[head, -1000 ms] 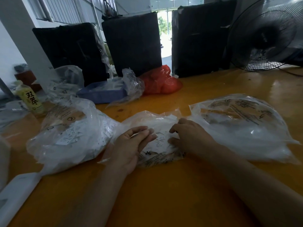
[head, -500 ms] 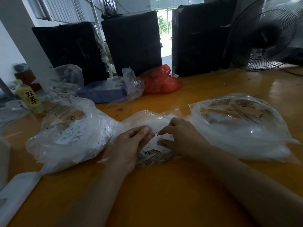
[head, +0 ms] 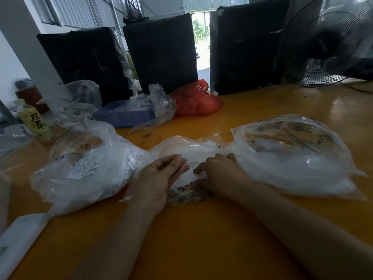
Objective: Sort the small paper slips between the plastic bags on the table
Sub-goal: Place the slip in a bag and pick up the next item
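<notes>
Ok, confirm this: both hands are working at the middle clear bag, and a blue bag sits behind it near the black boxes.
Wrong colour. The head view shows both hands, left hand and right hand, at the middle clear bag, but the bag behind it is red, near the black boxes.

The glossy orange worktop (head: pixel 201 249) carries three clear plastic bags side by side: the left bag (head: pixel 80 170), the middle bag (head: pixel 187 146) and the right bag (head: pixel 298 156). Toward the far edge lie a red bag (head: pixel 197 100), a blue tray (head: pixel 123 116) and a yellow bottle (head: pixel 36 124).
</notes>
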Action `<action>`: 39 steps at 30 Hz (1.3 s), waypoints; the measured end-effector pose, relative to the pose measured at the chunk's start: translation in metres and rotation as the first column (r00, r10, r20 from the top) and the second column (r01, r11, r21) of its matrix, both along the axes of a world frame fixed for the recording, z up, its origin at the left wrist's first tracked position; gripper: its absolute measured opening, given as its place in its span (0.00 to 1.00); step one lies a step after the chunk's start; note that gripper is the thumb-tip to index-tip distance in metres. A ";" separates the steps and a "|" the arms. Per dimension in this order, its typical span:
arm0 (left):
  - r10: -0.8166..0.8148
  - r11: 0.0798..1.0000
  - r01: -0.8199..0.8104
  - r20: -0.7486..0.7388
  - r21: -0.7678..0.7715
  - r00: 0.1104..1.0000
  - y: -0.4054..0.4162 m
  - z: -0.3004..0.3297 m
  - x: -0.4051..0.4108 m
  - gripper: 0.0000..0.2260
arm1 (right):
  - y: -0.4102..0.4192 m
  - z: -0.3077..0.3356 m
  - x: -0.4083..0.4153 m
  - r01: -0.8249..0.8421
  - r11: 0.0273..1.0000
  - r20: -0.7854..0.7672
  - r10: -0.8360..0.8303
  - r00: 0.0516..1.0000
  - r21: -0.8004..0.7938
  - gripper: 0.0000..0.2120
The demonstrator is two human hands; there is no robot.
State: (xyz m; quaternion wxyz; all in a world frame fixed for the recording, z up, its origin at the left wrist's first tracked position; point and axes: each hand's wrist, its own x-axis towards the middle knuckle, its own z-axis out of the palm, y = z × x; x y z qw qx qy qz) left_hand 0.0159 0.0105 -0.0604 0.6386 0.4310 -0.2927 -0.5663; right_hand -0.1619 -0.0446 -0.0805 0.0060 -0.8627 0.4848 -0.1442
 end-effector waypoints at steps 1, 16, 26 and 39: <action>-0.003 1.000 0.003 0.004 0.001 1.000 0.000 -0.001 0.000 0.18 | 0.000 0.000 0.000 -0.014 1.000 0.023 0.014 1.000 -0.016 0.24; -0.072 0.997 0.072 0.003 0.023 0.997 -0.001 0.000 0.001 0.19 | 0.005 0.021 -0.019 -0.230 0.932 0.809 -0.100 0.579 0.281 0.11; -0.087 0.996 0.086 0.022 0.039 0.996 -0.002 -0.002 0.002 0.17 | 0.004 0.022 -0.020 -0.124 0.970 0.810 -0.101 0.577 0.209 0.13; -0.157 0.988 0.154 0.188 0.033 0.970 0.000 -0.004 0.002 0.20 | 0.003 0.018 -0.015 -0.070 0.997 0.676 0.045 0.735 0.010 0.05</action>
